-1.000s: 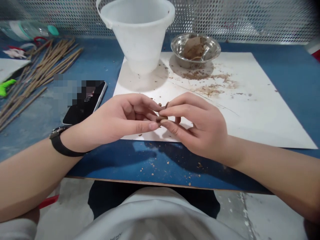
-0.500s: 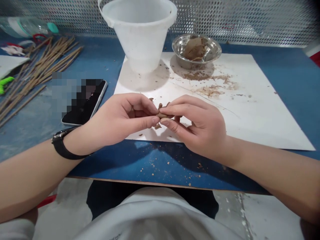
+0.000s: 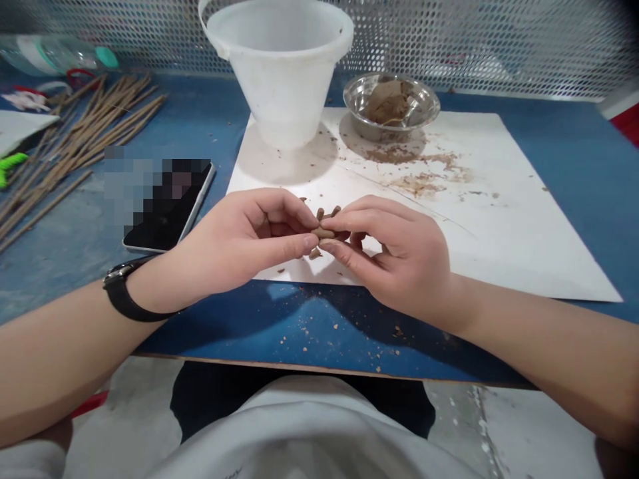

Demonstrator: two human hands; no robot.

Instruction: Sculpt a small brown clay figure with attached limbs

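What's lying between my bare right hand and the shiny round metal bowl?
In the head view, a flat white rectangular sheet, marked with brown smears, lies between your right hand and the bowl.

one bucket (image 3: 282, 93); one bowl (image 3: 372, 131); one phone (image 3: 170, 209)

bright | soft shadow under bucket (image 3: 284, 86) | phone (image 3: 162, 216) part pixelated | top-right corner dark

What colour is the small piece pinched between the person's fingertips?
The small piece is brown; it shows in the head view, the only one.
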